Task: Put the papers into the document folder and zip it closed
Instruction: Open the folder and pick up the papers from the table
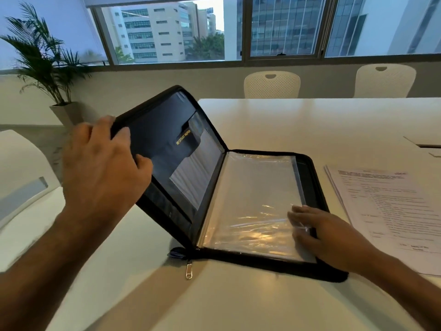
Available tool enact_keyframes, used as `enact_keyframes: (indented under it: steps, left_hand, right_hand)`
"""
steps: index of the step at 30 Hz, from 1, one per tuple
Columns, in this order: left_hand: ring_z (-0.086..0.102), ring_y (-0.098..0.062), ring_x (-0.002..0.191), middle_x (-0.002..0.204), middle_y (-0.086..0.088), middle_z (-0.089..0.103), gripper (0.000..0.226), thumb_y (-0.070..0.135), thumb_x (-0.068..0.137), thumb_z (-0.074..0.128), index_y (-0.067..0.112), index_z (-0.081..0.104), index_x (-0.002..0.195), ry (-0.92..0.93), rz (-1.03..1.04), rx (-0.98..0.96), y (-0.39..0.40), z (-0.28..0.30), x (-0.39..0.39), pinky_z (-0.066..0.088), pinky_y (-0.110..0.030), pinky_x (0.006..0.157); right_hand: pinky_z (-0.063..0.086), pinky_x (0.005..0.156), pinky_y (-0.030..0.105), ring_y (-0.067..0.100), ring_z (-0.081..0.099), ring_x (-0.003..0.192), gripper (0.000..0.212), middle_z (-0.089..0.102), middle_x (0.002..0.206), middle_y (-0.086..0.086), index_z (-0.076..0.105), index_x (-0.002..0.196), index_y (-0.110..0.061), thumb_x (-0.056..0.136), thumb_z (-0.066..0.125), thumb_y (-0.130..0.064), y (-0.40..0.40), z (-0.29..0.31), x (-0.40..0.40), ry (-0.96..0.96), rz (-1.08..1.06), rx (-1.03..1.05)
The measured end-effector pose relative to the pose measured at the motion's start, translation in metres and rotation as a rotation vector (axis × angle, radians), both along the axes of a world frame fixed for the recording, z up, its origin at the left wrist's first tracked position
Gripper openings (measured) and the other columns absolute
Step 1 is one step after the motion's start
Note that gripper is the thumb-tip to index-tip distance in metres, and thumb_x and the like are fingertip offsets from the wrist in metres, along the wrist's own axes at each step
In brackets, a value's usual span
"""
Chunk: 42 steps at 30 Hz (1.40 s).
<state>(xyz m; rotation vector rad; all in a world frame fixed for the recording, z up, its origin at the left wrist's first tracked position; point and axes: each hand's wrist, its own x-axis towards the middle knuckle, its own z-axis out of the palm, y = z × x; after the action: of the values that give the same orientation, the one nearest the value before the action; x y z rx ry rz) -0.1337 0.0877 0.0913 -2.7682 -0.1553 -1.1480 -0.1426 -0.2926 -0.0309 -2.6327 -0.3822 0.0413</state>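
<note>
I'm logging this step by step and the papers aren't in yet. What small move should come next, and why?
Probably lay the cover flat. The left hand holds the document folder half open, the right hand rests on its clear sleeves, and the papers lie outside beside it on the table.

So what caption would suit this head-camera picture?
Left hand lifts the black zip folder's cover, right hand rests on its clear plastic sleeves; printed white papers wait alongside.

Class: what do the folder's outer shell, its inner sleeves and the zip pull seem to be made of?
Folder shell: probably dark matte fabric, with a soft, rounded edge.
Sleeves: clear glossy plastic film, wrinkled and glinting.
Zip pull: likely metal, silvery and shiny.
</note>
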Motion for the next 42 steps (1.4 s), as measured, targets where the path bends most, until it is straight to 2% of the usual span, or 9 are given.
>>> enact_keyframes:
  steps: [3, 9, 13, 20, 24, 29, 33, 36, 42]
  left_hand:
    - [0.041, -0.045, 0.119, 0.133, -0.025, 0.047, 0.054, 0.036, 0.086, 0.058, 0.006, 0.052, 0.130, 0.020, 0.053, -0.028, 0.005, -0.024, -0.002, 0.039, -0.060, 0.093]
    - [0.042, -0.038, 0.130, 0.136, -0.020, 0.054, 0.059, 0.050, 0.092, 0.039, 0.008, 0.056, 0.130, 0.231, 0.015, -0.040, 0.006, -0.065, -0.007, 0.024, -0.056, 0.112]
    - [0.042, -0.031, 0.134, 0.142, -0.013, 0.051, 0.062, 0.057, 0.091, 0.044, 0.013, 0.054, 0.135, 0.452, -0.067, -0.108, -0.012, -0.094, -0.001, 0.028, -0.050, 0.114]
    - [0.031, -0.025, 0.142, 0.155, -0.008, 0.034, 0.074, 0.071, 0.089, 0.026, 0.026, 0.033, 0.148, 0.685, -0.114, -0.207, -0.022, -0.121, 0.012, 0.030, -0.046, 0.113]
    - [0.028, -0.026, 0.144, 0.158, -0.008, 0.029, 0.078, 0.072, 0.088, 0.020, 0.026, 0.026, 0.151, 0.747, -0.107, -0.222, -0.020, -0.125, 0.008, 0.030, -0.046, 0.113]
    - [0.041, -0.023, 0.133, 0.151, -0.007, 0.036, 0.072, 0.070, 0.089, 0.030, 0.026, 0.033, 0.145, 0.850, -0.057, -0.172, -0.026, -0.114, 0.015, 0.041, -0.043, 0.103]
    - [0.041, -0.022, 0.131, 0.149, -0.003, 0.037, 0.064, 0.071, 0.085, 0.041, 0.031, 0.044, 0.134, 0.821, -0.161, -0.173, -0.040, -0.103, 0.025, 0.040, -0.043, 0.105]
    - [0.026, -0.023, 0.144, 0.157, 0.000, 0.028, 0.076, 0.074, 0.082, 0.043, 0.032, 0.035, 0.145, 0.762, -0.282, -0.140, -0.063, -0.098, 0.029, 0.025, -0.044, 0.114]
    - [0.039, -0.013, 0.132, 0.145, 0.009, 0.045, 0.066, 0.069, 0.082, 0.050, 0.034, 0.045, 0.137, 0.730, -0.612, -0.272, -0.131, -0.081, 0.037, 0.034, -0.036, 0.105]
  right_hand:
    - [0.045, 0.102, 0.040, 0.009, 0.057, 0.115, 0.024, 0.055, 0.130, -0.013, 0.066, 0.111, -0.029, 0.092, 0.054, -0.039, 0.007, 0.001, 0.001, -0.026, -0.061, 0.126]
    - [0.051, 0.073, 0.029, 0.008, 0.060, 0.075, 0.050, 0.062, 0.083, -0.004, 0.064, 0.082, -0.021, 0.080, 0.039, -0.064, 0.015, 0.007, 0.000, -0.112, -0.111, 0.053]
    - [0.049, 0.083, 0.027, 0.008, 0.061, 0.091, 0.030, 0.061, 0.100, -0.013, 0.065, 0.102, -0.021, 0.088, 0.056, -0.046, 0.012, 0.001, -0.002, -0.123, -0.115, 0.075]
    - [0.031, 0.112, 0.039, 0.013, 0.040, 0.134, 0.050, 0.047, 0.145, -0.006, 0.055, 0.129, -0.026, 0.087, 0.049, -0.053, 0.006, -0.007, -0.005, -0.126, -0.109, 0.064]
    - [0.030, 0.110, 0.033, 0.005, 0.040, 0.129, 0.054, 0.048, 0.143, -0.008, 0.056, 0.126, -0.027, 0.085, 0.042, -0.060, 0.003, -0.008, -0.005, -0.148, -0.086, 0.063]
    - [0.035, 0.081, 0.010, 0.002, 0.052, 0.104, 0.041, 0.058, 0.128, -0.009, 0.062, 0.113, -0.025, 0.087, 0.051, -0.054, -0.004, -0.002, -0.003, -0.102, -0.040, 0.067]
    - [0.045, 0.083, 0.017, -0.002, 0.058, 0.097, 0.043, 0.061, 0.112, -0.020, 0.058, 0.122, -0.032, 0.085, 0.053, -0.054, -0.012, 0.006, -0.002, -0.104, -0.112, 0.187]
    - [0.043, 0.071, 0.009, -0.011, 0.058, 0.087, 0.020, 0.061, 0.094, -0.028, 0.060, 0.108, -0.041, 0.088, 0.060, -0.038, -0.026, 0.011, 0.001, -0.176, -0.234, 0.261]
    - [0.042, 0.081, 0.028, 0.010, 0.059, 0.090, 0.019, 0.066, 0.099, -0.005, 0.067, 0.109, -0.019, 0.091, 0.061, -0.020, -0.075, 0.015, 0.010, -0.228, -0.517, 0.253]
